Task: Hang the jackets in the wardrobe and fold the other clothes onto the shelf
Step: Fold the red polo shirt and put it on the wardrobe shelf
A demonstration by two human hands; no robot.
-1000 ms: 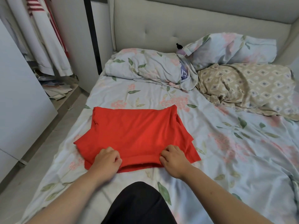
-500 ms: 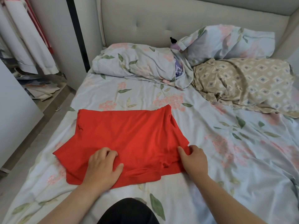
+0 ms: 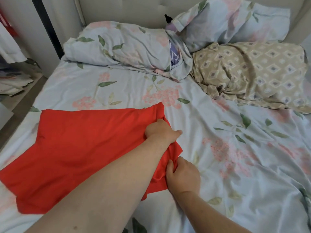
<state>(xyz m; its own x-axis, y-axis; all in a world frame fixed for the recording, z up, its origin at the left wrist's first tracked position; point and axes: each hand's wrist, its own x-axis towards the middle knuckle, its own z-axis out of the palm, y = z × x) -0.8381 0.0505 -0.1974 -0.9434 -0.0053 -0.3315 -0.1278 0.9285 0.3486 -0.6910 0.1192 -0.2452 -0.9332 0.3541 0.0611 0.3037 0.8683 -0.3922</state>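
- The red garment (image 3: 80, 148) lay spread flat on the floral bedsheet (image 3: 235, 165), its right edge bunched up into folds.
- The left hand (image 3: 160, 132) had its forearm crossing over the garment and sat at the far end of that right edge, fingers curled tight into the gathered cloth.
- The right hand (image 3: 182, 178) was at the same edge of the garment, nearer the person and just beside the left forearm, fingers and thumb closed in a pinch on the red fabric.
- Beyond the garment's far edge, well apart from it, lay a floral pillow (image 3: 121, 46), with a second floral pillow (image 3: 232, 21) propped against the padded headboard (image 3: 134, 9).
- Beyond the garment and to its right sat a rumpled beige diamond-print cover (image 3: 252, 73).
- Far off past the garment's left corner hung pale clothes (image 3: 8, 47), blurred.
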